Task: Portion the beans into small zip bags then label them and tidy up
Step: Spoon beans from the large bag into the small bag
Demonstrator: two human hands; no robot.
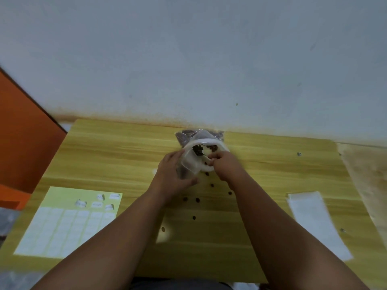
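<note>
A white bowl point(206, 142) with dark beans point(198, 150) stands at the far middle of the wooden table point(261, 181). My left hand point(173, 174) holds a small clear zip bag point(188, 166) open against the bowl's near rim. My right hand point(225, 164) is curled at the rim beside the bag's mouth, fingers pinched together over beans. Several loose beans point(212, 185) lie scattered on the table in front of the bowl. A larger clear bag with beans point(184, 135) sits behind the bowl.
A sheet of white labels point(62, 225) lies at the near left, some peeled and written on. Empty zip bags point(314, 220) lie at the right. An orange panel point(23, 139) stands left of the table. The wall is just behind the table.
</note>
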